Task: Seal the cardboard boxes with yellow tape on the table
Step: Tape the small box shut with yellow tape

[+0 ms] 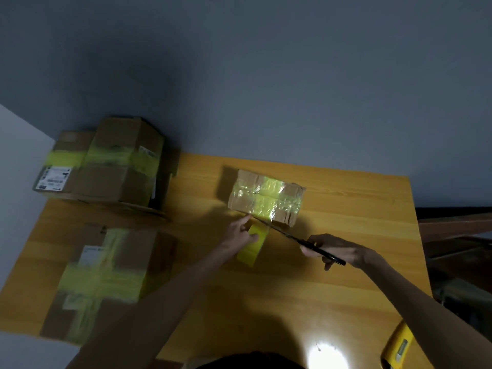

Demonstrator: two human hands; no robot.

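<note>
Gripping scissors (pixel 292 237) in right hand (pixel 339 250), left hand (pixel 237 232) holding tape roll (pixel 252 250) beside box (pixel 266 198)

Gripped scissors (pixel 292 237) in the right hand (pixel 343 251), blades across the tape (pixel 263 226) at the near edge of a small taped box (pixel 266 198). Held the yellow tape roll (pixel 251 251) in the left hand (pixel 238 233), forefinger at that box's corner, above a wooden table (pixel 346 288).

Near-left box (pixel 101 278) blurred, label illegible
</note>
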